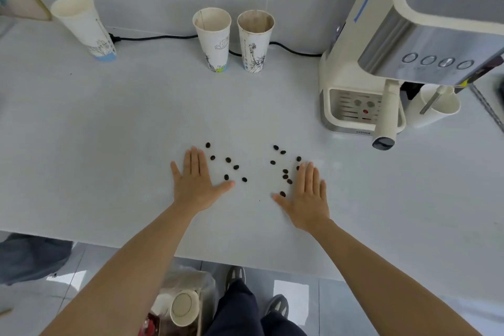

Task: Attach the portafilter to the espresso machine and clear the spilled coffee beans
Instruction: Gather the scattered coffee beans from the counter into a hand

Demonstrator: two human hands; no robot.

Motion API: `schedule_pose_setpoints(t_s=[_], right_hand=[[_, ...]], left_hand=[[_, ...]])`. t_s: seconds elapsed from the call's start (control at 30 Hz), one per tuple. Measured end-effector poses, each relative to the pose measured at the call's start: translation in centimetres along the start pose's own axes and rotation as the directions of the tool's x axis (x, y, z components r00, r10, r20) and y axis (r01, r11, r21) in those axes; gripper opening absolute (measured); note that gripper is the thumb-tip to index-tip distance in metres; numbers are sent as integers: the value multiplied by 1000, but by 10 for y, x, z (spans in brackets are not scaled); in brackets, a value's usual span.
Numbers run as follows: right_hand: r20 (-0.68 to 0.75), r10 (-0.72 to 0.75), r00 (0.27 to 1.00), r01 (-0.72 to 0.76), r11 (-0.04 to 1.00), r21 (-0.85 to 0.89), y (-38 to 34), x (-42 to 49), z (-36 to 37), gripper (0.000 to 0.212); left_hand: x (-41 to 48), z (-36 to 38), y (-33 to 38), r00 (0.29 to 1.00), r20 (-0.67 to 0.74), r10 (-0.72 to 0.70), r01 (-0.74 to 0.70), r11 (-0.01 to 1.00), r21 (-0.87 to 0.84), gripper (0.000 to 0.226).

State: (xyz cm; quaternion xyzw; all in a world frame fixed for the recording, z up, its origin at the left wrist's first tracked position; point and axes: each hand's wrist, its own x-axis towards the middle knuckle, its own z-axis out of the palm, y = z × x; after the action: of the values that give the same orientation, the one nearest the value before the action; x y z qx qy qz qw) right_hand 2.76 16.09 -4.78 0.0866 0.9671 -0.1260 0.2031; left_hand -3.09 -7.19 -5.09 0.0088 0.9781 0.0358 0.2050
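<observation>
- On the pale grey tabletop I have both bare hands lying palm-down and flat, holding nothing.
- My left hand has its fingers straight and close together, thumb stretched wide toward the centre; the thumb tip sits just beside one of the beans.
- My right hand mirrors it: fingers straight and nearly together, thumb spread inward, with a bean just beside the thumb tip.
- Between the two hands lie the small dark brown spilled coffee beans, loose in two rough groups, one near each hand, with a bare strip of table between them.
- At the right rear stands the cream and brushed-steel espresso machine, four round buttons on its front.
- From under its head the cream-handled portafilter sticks out toward me, its dark end cap past the drip tray edge; I cannot tell whether it is fully locked in.
- Just right of the machine is a plain white cup with a metal wand reaching into it.
- Along the back wall stand three printed white paper cups, one apart at the left, two side by side, coffee-stained inside.
- Behind them a black power cable runs along the wall to the machine.
</observation>
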Motion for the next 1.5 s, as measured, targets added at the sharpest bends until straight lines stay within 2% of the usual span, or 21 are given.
schedule_pose_setpoints(t_s=[0.23, 0.33, 0.47, 0.57, 0.67, 0.97, 1.17, 1.27, 1.5], right_hand=[[-17, -28, 999, 27, 999, -43, -2, 17, -6, 86], [-15, -52, 999, 51, 997, -66, -5, 29, -11, 84], [-11, -114, 993, 113, 989, -98, -7, 43, -16, 92], [0, -178, 984, 177, 976, -131, -6, 53, -19, 99], [26, -254, 967, 255, 955, -152, -5, 59, -24, 92], [61, -390, 919, 395, 903, -166, -28, 58, -19, 89], [69, -449, 891, 454, 875, -168, -43, 52, -10, 86], [67, -426, 902, 431, 891, -143, -48, 46, -3, 68], [51, -381, 923, 383, 923, -29, -55, 33, 8, 66]], left_hand=[[23, -10, -6, 999, -20, 31, -30, 999, 35, 113], [34, -15, -8, 996, -16, 86, -85, 995, 53, 110], [47, -21, -9, 981, 6, 195, -194, 978, 79, 103], [55, -24, -10, 957, 16, 290, -291, 953, 81, 98], [61, -26, -12, 923, 48, 381, -384, 917, 105, 95], [51, -13, 11, 828, 65, 556, -559, 815, 151, 105], [34, 0, 26, 852, -3, 523, -518, 845, 133, 108], [25, 3, 34, 880, -22, 474, -469, 876, 109, 109], [0, 14, 51, 939, -63, 338, -337, 941, 24, 82]])
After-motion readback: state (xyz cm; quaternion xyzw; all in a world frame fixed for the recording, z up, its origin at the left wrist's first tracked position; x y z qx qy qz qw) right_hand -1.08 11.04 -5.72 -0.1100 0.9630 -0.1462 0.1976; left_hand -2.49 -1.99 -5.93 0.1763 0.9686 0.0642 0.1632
